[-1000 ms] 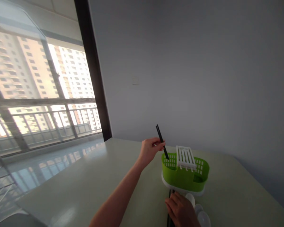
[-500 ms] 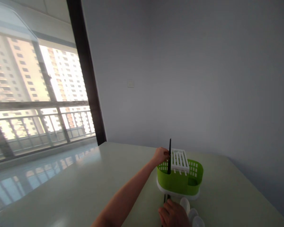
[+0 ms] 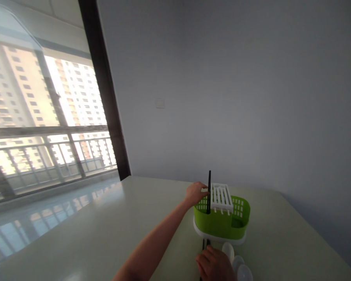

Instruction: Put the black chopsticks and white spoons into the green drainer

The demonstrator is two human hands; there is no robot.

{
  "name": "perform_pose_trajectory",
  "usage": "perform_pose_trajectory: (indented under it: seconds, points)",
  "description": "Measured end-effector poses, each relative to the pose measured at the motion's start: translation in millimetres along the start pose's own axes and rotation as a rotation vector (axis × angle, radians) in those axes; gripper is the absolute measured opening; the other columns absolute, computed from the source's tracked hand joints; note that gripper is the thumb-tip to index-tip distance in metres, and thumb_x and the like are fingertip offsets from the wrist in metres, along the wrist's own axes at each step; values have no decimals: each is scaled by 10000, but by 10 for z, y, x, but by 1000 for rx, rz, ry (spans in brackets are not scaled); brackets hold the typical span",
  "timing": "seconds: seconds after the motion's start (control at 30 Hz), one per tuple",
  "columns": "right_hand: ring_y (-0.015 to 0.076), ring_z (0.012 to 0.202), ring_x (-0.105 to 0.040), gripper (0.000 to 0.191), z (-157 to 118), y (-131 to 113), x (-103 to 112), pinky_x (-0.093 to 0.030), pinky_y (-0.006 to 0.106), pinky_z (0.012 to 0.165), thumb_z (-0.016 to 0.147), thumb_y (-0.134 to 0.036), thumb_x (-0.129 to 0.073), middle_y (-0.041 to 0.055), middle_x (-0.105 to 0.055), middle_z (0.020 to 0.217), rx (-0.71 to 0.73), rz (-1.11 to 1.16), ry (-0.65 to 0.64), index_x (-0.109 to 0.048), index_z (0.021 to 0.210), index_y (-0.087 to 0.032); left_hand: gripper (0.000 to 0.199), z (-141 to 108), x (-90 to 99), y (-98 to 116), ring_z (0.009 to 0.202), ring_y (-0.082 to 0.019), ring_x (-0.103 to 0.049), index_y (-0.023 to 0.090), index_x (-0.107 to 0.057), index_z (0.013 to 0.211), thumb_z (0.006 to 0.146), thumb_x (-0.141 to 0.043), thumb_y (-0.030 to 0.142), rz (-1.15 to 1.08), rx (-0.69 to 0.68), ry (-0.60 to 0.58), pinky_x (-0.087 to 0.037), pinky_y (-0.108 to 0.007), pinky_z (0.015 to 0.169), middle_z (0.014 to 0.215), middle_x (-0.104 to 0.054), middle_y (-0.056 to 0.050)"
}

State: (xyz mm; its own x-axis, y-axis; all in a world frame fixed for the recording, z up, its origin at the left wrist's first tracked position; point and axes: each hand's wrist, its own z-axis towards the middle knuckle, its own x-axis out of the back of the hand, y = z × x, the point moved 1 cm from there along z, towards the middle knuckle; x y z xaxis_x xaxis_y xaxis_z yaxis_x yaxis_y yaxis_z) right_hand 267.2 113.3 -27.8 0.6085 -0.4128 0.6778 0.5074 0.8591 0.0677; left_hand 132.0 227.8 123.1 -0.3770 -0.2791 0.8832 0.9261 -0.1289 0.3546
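Black chopsticks (image 3: 209, 195) stand nearly upright in the left part of a green plastic basket (image 3: 213, 224), which sits on a white base. My left hand (image 3: 195, 193) reaches over the basket's left rim, thumb and forefinger closed at the chopsticks. A white slatted rack (image 3: 221, 197) with small hooks sits across the basket's top, just right of them. Nearer to me, my right hand (image 3: 215, 265) rests with curled fingers over more black chopsticks (image 3: 203, 245) lying on the table. The lower part of that hand is cut off by the frame edge.
Several white spoons (image 3: 228, 251) lie beside my right hand, in front of the basket. The pale table (image 3: 152, 207) reaches back to a grey wall with a switch plate (image 3: 160, 103). A large window with a railing is on the left.
My left hand has shifted very slightly left, with its thumb and forefinger showing more clearly at the chopsticks. The right hand stays in place. The view has moved slightly.
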Motion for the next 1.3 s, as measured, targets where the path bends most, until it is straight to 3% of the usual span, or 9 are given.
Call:
perform_pose_trajectory:
  seconds: [0.1, 0.17, 0.27, 0.43, 0.53, 0.7, 0.97, 1.17, 1.3]
  points:
    - [172, 609, -575, 180, 28, 28, 128, -391, 268, 559, 849, -159, -415, -8, -593, 641, -104, 114, -43, -563, 780, -235, 329, -213, 107, -25, 963, -166, -575, 272, -619, 1090, 807, -534, 416, -41, 1, 88, -426, -243, 793, 1101, -628, -5]
    - [166, 663, -601, 175, 40, 66, 219, -424, 266, 625, 891, -194, -411, 9, -638, 730, -229, 226, -17, -584, 884, -226, 293, -453, 127, -67, 826, -120, -583, 274, -599, 1081, 820, -515, 376, -109, 20, 179, -421, -217, 732, 1053, -636, 19]
    - [162, 726, -627, 173, 35, 126, 313, -448, 253, 674, 914, -272, -438, 32, -673, 840, -422, 385, 81, -594, 966, -220, 212, -934, -7, -160, 650, -75, -540, 254, -578, 1002, 824, -490, 329, -223, 99, 235, -402, -196, 646, 949, -641, 49]
    - [165, 795, -637, 192, 9, 158, 365, -468, 245, 732, 907, -334, -469, 32, -686, 910, -625, 578, 173, -612, 980, -228, 173, -1720, -482, -250, 663, -83, -548, 242, -556, 930, 801, -513, 351, -249, 232, 3, -378, -192, 612, 833, -630, 58]
    - [164, 785, -639, 196, -1, 155, 379, -474, 243, 732, 899, -345, -481, 29, -689, 895, -672, 609, 200, -621, 965, -225, 242, -1965, -649, -207, 785, -130, -569, 255, -576, 890, 707, -627, 405, -138, 225, -138, -379, -210, 645, 844, -629, 44]
    - [161, 754, -641, 195, -9, 163, 383, -481, 241, 713, 893, -329, -486, 32, -690, 880, -614, 565, 206, -625, 969, -214, 326, -2001, -648, -132, 910, -186, -563, 276, -598, 874, 622, -687, 462, 2, 201, -240, -399, -239, 682, 936, -623, 23]
    - [158, 756, -638, 178, 10, 146, 388, -475, 249, 710, 899, -280, -471, 37, -682, 881, -476, 492, 159, -611, 982, -208, 221, -1924, -538, -140, 797, -186, -621, 240, -615, 863, 649, -587, 292, 131, 277, -336, -440, -257, 646, 895, -641, -14]
    - [160, 739, -625, 174, 45, 75, 397, -465, 257, 684, 902, -246, -453, 33, -664, 829, -403, 478, 106, -603, 980, -204, 297, -1852, -460, -166, 885, -259, -633, 139, -613, 979, 718, -480, 186, 285, 380, -317, -483, -327, 700, 955, -645, -131]
    - [145, 648, -589, 160, 62, -4, 396, -440, 254, 623, 903, -245, -454, 7, -623, 729, -353, 456, 66, -594, 970, -209, 281, -1830, -444, -247, 894, -259, -637, 123, -621, 953, 740, -437, 133, 305, 401, -297, -479, -327, 719, 938, -658, -148]
